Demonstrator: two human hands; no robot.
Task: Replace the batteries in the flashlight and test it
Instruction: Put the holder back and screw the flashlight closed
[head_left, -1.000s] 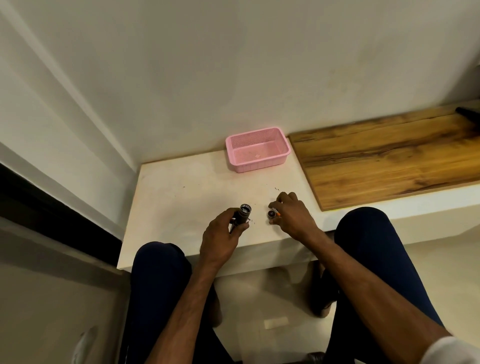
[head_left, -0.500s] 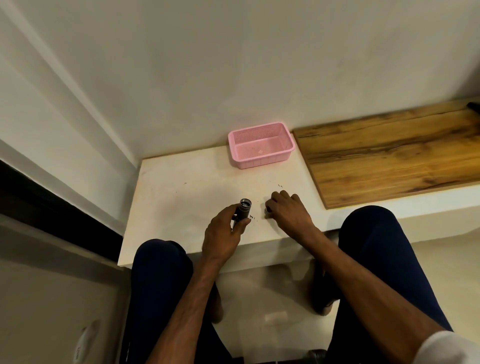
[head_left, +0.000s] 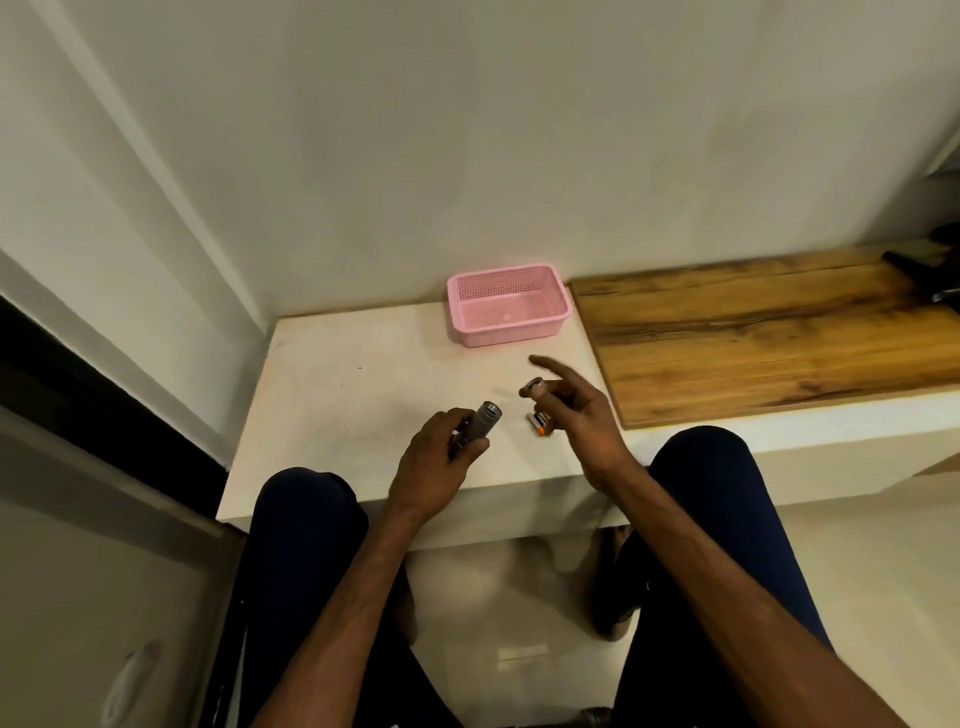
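My left hand (head_left: 434, 462) grips a small grey flashlight body (head_left: 478, 423), its open end pointing up and away over the white ledge (head_left: 363, 395). My right hand (head_left: 582, 415) is raised just right of it, pinching a small round piece (head_left: 534, 387) between thumb and middle finger, index finger stretched out. I cannot tell whether that piece is a cap or a battery. On the ledge under the right hand lie batteries with orange ends (head_left: 539, 423), partly hidden by the fingers.
A pink mesh basket (head_left: 470, 322) stands at the back of the ledge against the wall. A wooden board (head_left: 753, 332) covers the ledge to the right, with a dark object (head_left: 930, 280) at its far end. My knees are below the ledge's front edge.
My right hand has lifted off the ledge with the small piece pinched in it, uncovering the batteries. The left hand holds the flashlight body in nearly the same place.
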